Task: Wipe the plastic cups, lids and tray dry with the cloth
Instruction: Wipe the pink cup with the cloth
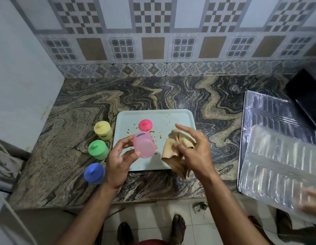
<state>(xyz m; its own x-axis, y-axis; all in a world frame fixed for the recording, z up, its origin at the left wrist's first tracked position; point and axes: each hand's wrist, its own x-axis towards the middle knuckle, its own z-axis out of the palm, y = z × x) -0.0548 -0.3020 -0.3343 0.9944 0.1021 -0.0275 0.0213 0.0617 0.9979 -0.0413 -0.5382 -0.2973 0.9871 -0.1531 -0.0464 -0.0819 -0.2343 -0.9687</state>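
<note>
My left hand (118, 160) grips a pink plastic cup (144, 145), tipped on its side with its base toward me, above the pale blue tray (178, 117). My right hand (194, 149) holds a crumpled beige cloth (173, 151) just right of the cup, with the index finger pointing out. A pink lid (145, 125) lies on the tray among brown crumbs and smears. Left of the tray stand three lidded cups: yellow (103, 130), green (98, 149) and blue (94, 173).
Clear ribbed plastic packaging trays (277, 156) cover the counter's right side, with another person's hand (310, 200) at their near edge. A black object (307, 92) sits at the back right. The tiled wall runs behind; the counter edge is close to me.
</note>
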